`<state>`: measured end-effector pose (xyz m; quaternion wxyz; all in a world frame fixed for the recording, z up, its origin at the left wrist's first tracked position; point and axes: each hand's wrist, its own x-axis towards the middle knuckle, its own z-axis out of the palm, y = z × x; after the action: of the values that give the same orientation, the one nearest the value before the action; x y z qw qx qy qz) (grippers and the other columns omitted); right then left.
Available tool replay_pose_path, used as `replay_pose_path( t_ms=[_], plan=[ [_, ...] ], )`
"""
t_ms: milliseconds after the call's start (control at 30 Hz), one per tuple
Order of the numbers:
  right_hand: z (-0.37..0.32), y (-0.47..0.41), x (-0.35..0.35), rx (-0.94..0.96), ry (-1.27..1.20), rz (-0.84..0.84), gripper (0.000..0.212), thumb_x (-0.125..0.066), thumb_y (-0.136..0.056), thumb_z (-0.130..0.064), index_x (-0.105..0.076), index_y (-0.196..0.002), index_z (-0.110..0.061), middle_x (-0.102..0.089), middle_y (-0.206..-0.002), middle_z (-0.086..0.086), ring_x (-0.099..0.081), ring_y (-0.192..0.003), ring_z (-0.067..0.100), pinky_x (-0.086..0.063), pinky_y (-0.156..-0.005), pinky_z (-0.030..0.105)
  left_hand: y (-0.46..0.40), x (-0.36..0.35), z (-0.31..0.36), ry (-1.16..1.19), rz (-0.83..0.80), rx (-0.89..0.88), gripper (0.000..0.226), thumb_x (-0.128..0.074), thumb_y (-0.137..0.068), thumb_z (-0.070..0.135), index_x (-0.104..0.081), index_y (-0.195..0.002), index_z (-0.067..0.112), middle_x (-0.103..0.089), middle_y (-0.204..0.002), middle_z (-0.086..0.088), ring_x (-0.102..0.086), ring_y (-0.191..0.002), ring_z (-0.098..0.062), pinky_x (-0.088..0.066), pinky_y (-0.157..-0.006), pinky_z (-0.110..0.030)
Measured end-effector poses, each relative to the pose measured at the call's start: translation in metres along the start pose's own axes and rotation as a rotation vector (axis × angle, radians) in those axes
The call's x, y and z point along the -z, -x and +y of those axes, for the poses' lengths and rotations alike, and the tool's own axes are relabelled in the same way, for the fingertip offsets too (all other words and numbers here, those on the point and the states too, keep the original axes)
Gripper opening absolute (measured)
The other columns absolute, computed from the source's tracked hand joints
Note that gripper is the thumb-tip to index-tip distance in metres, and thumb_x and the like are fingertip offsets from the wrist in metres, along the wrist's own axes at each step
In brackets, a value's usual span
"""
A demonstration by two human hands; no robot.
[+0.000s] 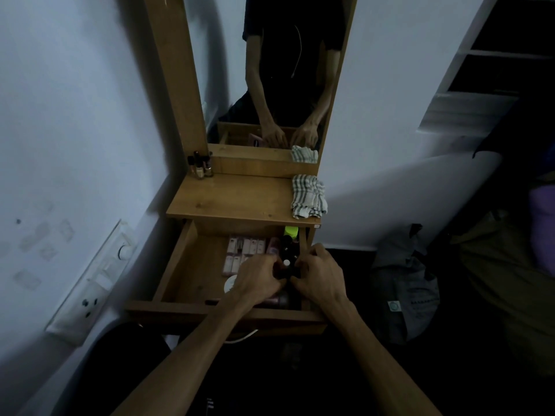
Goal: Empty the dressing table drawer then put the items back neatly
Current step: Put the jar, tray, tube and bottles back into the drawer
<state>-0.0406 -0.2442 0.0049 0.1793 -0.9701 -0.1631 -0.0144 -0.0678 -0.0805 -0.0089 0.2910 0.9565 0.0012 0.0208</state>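
Both hands reach into the open wooden drawer [177,265]: left hand [258,279] and right hand [318,274] curl around small dark bottles [289,250] along its right edge, grip unclear, probably aligning them beside pale pink boxes [244,246] at the back.

Dim bluish light, deep shadows lower right; wide-angle bending at edges, soft grainy detail

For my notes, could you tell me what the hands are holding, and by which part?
Both the left hand and right hand close around dark bottles in the drawer; the exact grip cannot be told.
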Motion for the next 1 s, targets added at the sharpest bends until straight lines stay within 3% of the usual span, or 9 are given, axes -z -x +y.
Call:
replay_pose_path(
  t_ms=[233,467,667,833,1000],
  plan=[
    [-0.001,0.002,0.000,0.000,-0.010,-0.001,0.026,-0.078,-0.079,-0.039,-0.070,-0.097,-0.021,-0.052,-0.127,0.001,-0.058,-0.105,0.019,-0.047,-0.072,0.026,0.000,0.000,0.000,-0.003,0.029,-0.009,0.032,-0.076,-0.080,0.040,-0.071,-0.106,0.022,-0.074,-0.097,0.003,-0.067,-0.090,-0.015,-0.041,-0.068,-0.023],
    [-0.002,0.004,0.002,-0.007,-0.003,-0.016,0.028,-0.079,-0.079,-0.037,-0.072,-0.101,-0.021,-0.051,-0.129,0.001,-0.058,-0.109,0.020,-0.054,-0.078,0.031,0.001,0.001,-0.002,0.016,0.042,-0.010,0.033,-0.076,-0.080,0.042,-0.071,-0.108,0.024,-0.074,-0.098,0.003,-0.068,-0.091,-0.014,-0.039,-0.067,-0.021],
    [-0.007,0.002,0.002,-0.003,-0.088,0.081,0.020,-0.075,-0.079,-0.038,-0.075,-0.091,-0.022,-0.059,-0.112,-0.003,-0.061,-0.091,0.017,-0.051,-0.066,0.029,0.002,0.006,-0.001,0.049,0.038,-0.033,0.027,-0.075,-0.079,0.040,-0.068,-0.100,0.025,-0.072,-0.095,0.005,-0.067,-0.087,-0.012,-0.039,-0.064,-0.021],
    [-0.020,-0.008,0.007,0.021,-0.178,0.165,0.009,-0.072,-0.080,-0.032,-0.073,-0.082,-0.023,-0.067,-0.090,-0.007,-0.062,-0.078,0.013,-0.048,-0.061,0.028,-0.002,0.019,-0.002,0.115,0.080,-0.081,0.020,-0.072,-0.085,0.031,-0.069,-0.102,0.022,-0.069,-0.093,0.007,-0.061,-0.080,-0.004,-0.033,-0.061,-0.008],
    [-0.046,-0.036,0.009,0.016,-0.312,0.156,0.009,-0.067,-0.080,-0.029,-0.073,-0.075,-0.023,-0.070,-0.065,-0.007,-0.065,-0.058,0.007,-0.057,-0.056,0.035,-0.018,0.049,-0.014,0.159,0.220,-0.004,0.014,-0.069,-0.087,0.030,-0.071,-0.099,0.024,-0.071,-0.093,0.008,-0.062,-0.085,-0.006,-0.041,-0.069,-0.020]
  ],
)
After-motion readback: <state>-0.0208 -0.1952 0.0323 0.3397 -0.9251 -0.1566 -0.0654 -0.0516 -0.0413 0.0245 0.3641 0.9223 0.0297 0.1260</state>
